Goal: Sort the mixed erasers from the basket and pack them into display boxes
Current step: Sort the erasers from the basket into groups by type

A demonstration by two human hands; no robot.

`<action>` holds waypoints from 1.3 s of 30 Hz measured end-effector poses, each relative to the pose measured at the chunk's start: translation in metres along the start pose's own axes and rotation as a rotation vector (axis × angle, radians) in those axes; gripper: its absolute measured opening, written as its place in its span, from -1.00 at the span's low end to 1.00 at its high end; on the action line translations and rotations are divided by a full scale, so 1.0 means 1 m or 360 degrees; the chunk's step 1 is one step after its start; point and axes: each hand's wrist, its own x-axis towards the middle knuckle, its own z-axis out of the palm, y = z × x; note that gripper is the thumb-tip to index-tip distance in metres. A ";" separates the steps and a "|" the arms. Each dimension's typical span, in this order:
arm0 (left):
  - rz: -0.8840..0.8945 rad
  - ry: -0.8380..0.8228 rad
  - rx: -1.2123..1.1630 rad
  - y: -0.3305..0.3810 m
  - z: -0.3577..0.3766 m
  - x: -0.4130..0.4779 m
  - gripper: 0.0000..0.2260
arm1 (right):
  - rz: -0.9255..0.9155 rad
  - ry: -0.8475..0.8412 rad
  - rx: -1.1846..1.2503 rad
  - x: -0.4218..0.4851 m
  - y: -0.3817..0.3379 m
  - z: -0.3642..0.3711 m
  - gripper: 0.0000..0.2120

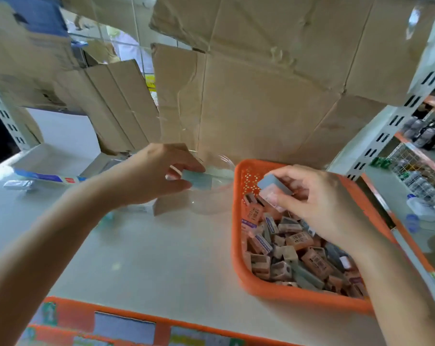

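Observation:
An orange basket full of mixed erasers sits on the right of the white shelf. My right hand is over the basket and pinches a grey and pink eraser above the pile. My left hand reaches forward and holds a pale blue eraser over a clear plastic container, which stands just left of the basket.
Flattened cardboard lines the back of the shelf. A blue and white box and a small wrapped eraser lie at far left. Metal shelf uprights and stocked racks stand at right. An orange shelf edge with labels runs along the front.

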 end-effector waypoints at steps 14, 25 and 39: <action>-0.0153 -0.0296 -0.0159 -0.128 -0.059 -0.080 -0.79 | 0.0231 -0.0046 0.0115 0.037 -0.094 0.151 -0.83; -0.0205 -0.0172 -0.0154 -0.163 -0.030 -0.093 -0.91 | 0.0451 -0.0118 0.0035 0.036 -0.089 0.229 -0.85; -0.0105 -0.0030 0.0125 -0.149 -0.033 -0.088 -0.91 | 0.0208 0.0374 -0.0512 0.039 -0.089 0.230 -0.75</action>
